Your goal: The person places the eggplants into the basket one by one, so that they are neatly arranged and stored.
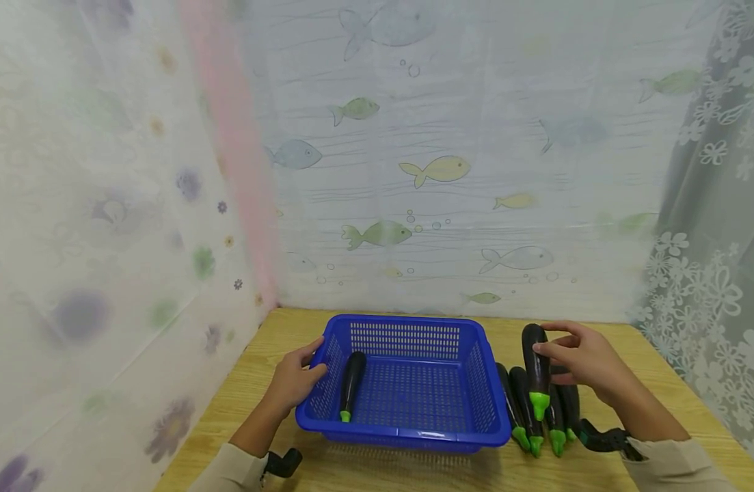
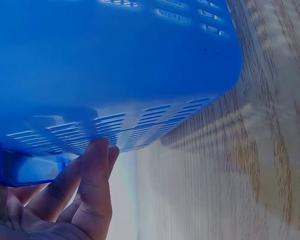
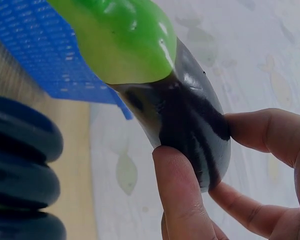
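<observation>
A dark eggplant [image 1: 535,362] with a bright green cap is pinched between the thumb and fingers of my right hand [image 1: 582,359]. It hangs cap down above several other eggplants [image 1: 519,403] lying side by side on the table. In the right wrist view the held eggplant [image 3: 190,120] shows its green cap toward the camera. My left hand [image 1: 295,381] grips the left rim of a blue plastic basket [image 1: 407,432], thumb over the edge; the left wrist view shows its fingers [image 2: 96,185] against the slotted outer wall. One eggplant [image 1: 353,384] lies inside the basket, along its left side.
The basket stands on a wood-grain table [image 1: 260,355], directly left of the eggplant row. Behind the table hangs a fish-print curtain [image 1: 438,273]; a flowered sheet [image 1: 137,307] borders the left side and a floral lace curtain [image 1: 709,287] the right.
</observation>
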`<action>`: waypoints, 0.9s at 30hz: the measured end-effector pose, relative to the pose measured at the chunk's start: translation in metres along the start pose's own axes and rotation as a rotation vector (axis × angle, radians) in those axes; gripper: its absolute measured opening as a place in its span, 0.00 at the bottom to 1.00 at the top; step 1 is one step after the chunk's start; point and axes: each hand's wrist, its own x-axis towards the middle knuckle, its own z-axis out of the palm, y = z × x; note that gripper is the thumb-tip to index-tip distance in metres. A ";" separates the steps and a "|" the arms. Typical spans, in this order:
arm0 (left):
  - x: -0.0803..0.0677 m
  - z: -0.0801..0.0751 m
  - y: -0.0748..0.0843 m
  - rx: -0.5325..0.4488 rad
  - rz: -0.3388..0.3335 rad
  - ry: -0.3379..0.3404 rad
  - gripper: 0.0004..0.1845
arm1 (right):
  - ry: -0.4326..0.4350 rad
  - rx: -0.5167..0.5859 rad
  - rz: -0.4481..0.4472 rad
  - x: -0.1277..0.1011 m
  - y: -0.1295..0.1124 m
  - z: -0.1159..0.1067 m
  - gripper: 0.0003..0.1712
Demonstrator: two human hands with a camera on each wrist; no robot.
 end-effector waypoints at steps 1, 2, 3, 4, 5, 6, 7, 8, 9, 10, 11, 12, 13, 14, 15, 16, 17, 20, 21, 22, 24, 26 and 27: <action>0.000 0.000 0.000 0.000 0.000 0.000 0.34 | 0.000 -0.002 -0.006 0.000 -0.001 0.001 0.48; 0.000 0.000 0.000 0.001 -0.001 -0.001 0.34 | -0.002 -0.002 -0.011 0.001 -0.002 0.003 0.47; 0.000 0.000 0.000 0.001 -0.002 -0.001 0.34 | -0.004 -0.002 -0.016 0.001 -0.003 0.005 0.47; 0.000 0.000 0.000 0.003 -0.003 0.000 0.34 | -0.005 0.001 -0.018 0.002 -0.005 0.006 0.47; 0.000 0.000 0.000 0.005 -0.004 -0.001 0.35 | -0.006 0.002 -0.020 0.003 -0.006 0.008 0.47; 0.000 0.000 0.000 0.008 -0.005 0.000 0.34 | -0.007 0.003 -0.023 0.004 -0.007 0.009 0.46; 0.001 0.000 0.000 0.011 -0.005 0.000 0.35 | -0.009 0.002 -0.025 0.004 -0.007 0.011 0.46; 0.001 0.000 0.000 0.013 -0.006 -0.001 0.35 | -0.010 0.002 -0.027 0.005 -0.008 0.012 0.46; 0.001 0.000 0.000 0.016 -0.006 -0.001 0.35 | -0.012 0.004 -0.029 0.006 -0.009 0.014 0.46; 0.001 0.000 0.000 0.018 -0.006 -0.001 0.35 | -0.014 0.007 -0.031 0.007 -0.010 0.016 0.46; 0.001 0.000 0.000 0.020 -0.006 -0.001 0.35 | -0.015 0.008 -0.033 0.008 -0.011 0.017 0.46; 0.001 0.000 0.000 0.022 -0.006 0.000 0.35 | -0.016 0.010 -0.034 0.008 -0.013 0.019 0.46; 0.002 0.000 0.000 0.023 -0.006 0.000 0.35 | -0.018 0.012 -0.035 0.009 -0.014 0.021 0.46; 0.002 0.000 0.000 0.024 -0.006 0.000 0.34 | -0.019 0.015 -0.037 0.010 -0.015 0.023 0.46; 0.002 0.000 0.000 0.024 -0.006 0.001 0.34 | -0.019 0.019 -0.038 0.011 -0.016 0.025 0.46; 0.002 -0.001 0.000 0.024 -0.006 0.000 0.34 | -0.019 0.020 -0.040 0.011 -0.018 0.027 0.46; 0.002 -0.001 -0.001 0.022 -0.006 0.000 0.34 | -0.021 0.022 -0.042 0.012 -0.019 0.029 0.46; 0.002 0.000 -0.001 0.017 -0.007 -0.004 0.34 | -0.026 0.030 -0.045 0.015 -0.023 0.033 0.46; 0.002 0.000 -0.001 0.018 -0.007 -0.004 0.35 | -0.026 0.031 -0.044 0.016 -0.024 0.035 0.46; 0.001 0.000 0.000 0.020 -0.008 -0.003 0.35 | -0.030 0.031 -0.048 0.017 -0.025 0.036 0.46; 0.001 0.000 0.000 0.023 -0.010 -0.001 0.35 | -0.028 0.034 -0.046 0.019 -0.026 0.039 0.45; 0.001 0.000 0.000 0.024 -0.010 0.002 0.35 | -0.025 0.032 -0.044 0.020 -0.027 0.042 0.45; 0.001 0.000 0.000 0.024 -0.010 0.002 0.34 | -0.024 0.030 -0.046 0.021 -0.028 0.044 0.45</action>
